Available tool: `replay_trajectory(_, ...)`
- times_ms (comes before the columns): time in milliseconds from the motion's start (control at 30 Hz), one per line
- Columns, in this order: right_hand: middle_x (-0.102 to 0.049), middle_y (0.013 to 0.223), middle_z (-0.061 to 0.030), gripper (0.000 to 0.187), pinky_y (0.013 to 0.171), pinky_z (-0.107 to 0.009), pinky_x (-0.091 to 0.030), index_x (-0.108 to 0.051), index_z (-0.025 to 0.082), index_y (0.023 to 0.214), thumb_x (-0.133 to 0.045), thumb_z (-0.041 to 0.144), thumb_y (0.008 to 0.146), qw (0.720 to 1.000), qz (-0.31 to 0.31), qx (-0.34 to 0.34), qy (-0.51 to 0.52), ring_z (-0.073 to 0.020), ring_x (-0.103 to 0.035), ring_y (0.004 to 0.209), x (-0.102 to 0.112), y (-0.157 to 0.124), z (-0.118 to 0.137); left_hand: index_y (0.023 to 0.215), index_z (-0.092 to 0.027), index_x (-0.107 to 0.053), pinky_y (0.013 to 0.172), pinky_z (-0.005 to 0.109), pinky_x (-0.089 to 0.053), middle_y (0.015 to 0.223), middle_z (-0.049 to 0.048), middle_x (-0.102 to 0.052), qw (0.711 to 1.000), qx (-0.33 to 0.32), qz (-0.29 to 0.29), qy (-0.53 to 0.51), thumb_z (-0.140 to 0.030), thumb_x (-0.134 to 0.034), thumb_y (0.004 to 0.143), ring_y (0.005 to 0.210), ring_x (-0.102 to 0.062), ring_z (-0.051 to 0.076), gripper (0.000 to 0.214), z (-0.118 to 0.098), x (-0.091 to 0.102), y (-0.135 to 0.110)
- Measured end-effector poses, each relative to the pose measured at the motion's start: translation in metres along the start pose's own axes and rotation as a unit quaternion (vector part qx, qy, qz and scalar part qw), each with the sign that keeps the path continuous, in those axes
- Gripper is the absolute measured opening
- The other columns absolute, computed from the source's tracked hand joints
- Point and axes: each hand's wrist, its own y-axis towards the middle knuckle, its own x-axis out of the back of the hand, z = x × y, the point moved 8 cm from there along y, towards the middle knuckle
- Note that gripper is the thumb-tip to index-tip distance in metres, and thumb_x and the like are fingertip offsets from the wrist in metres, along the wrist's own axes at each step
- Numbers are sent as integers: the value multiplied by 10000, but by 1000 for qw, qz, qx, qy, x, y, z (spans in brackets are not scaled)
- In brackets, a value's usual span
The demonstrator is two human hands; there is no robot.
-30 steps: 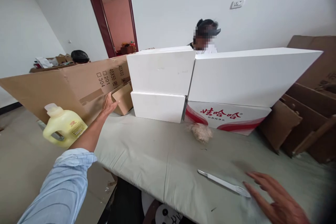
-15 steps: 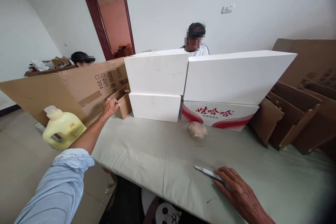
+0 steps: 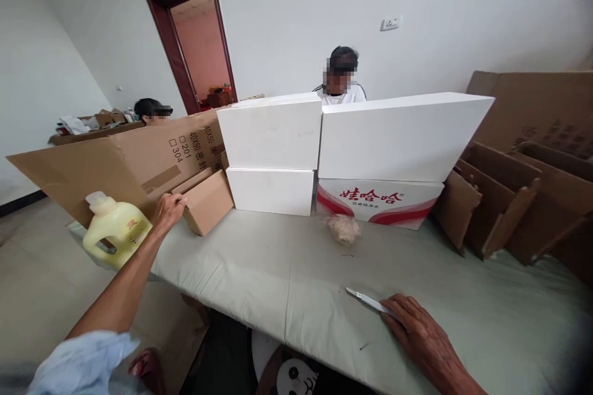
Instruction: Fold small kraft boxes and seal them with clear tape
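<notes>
My left hand (image 3: 169, 210) is closed at the left edge of a small brown cardboard box (image 3: 209, 202), which stands at the far left of the table against a large cardboard sheet. Its inside is hidden from me. On the near right, my right hand (image 3: 419, 336) rests on the cloth, its fingers wrapped round the handle of a scalpel (image 3: 365, 299). The blade points away to the left. Between the hands and the stacked boxes lies a crumpled clear plastic bundle (image 3: 344, 229).
White boxes (image 3: 271, 136) stand stacked along the back, one on a printed carton (image 3: 380, 202). Folded brown cardboard (image 3: 500, 203) leans at right. A yellow jug (image 3: 115, 228) stands beside my left forearm. One person (image 3: 343, 83) sits behind the boxes, another (image 3: 152, 110) further left.
My left hand has drawn back to the left and nearer, and the small cardboard box has come out from beside the white boxes with it. The right hand keeps the scalpel almost still.
</notes>
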Motion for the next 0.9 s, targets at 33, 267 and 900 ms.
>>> replay_trajectory(33,-734,947,-80,396,745,-356,-581,-741,255,1044,-442,485,1163,1000,-6,1,2,-230,-720,826,0,-1,-2,774,-213,-682,798,356,-504,788,73,-576,1000,-1,-13,-12,-405,-504,912,863,-598,270,295,9,11,-20)
replay_trajectory(267,-728,970,-90,398,768,-375,-565,-722,238,1048,-430,482,1166,1000,8,-9,-3,-245,-710,857,-3,3,-4,811,-220,-698,731,306,-579,990,68,-673,987,-43,-48,-146,-574,-559,919,906,-664,230,395,8,42,-152)
replay_trajectory(900,-467,1677,-160,1003,1229,-561,-491,-245,368,1768,-782,639,965,950,132,-86,268,-381,-514,1519,-5,63,80,1014,-299,-794,823,370,-609,1147,94,-651,905,-278,109,-302,-356,-616,1045,947,-669,235,190,-137,40,-260)
